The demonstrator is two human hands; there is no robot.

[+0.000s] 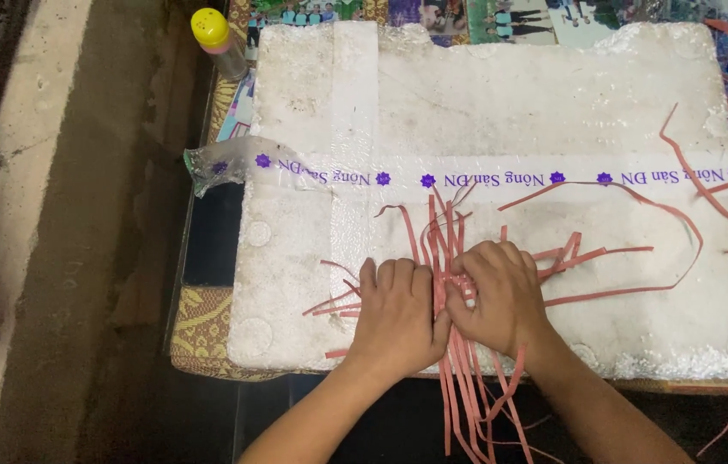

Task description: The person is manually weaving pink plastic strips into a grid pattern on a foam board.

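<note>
On the white foam board (pixel 553 103), my left hand (pixel 396 320) and right hand (pixel 501 296) press fingers-together on the reddish strips (pixel 448 258); I'd best keep them flat and evenly tensioned.

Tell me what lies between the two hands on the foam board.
Head view: a bundle of thin red strips runs between the left hand and right hand, over the white foam board.

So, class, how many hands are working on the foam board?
2: the left hand and right hand, side by side near the front edge, pressing on red strips.
</note>
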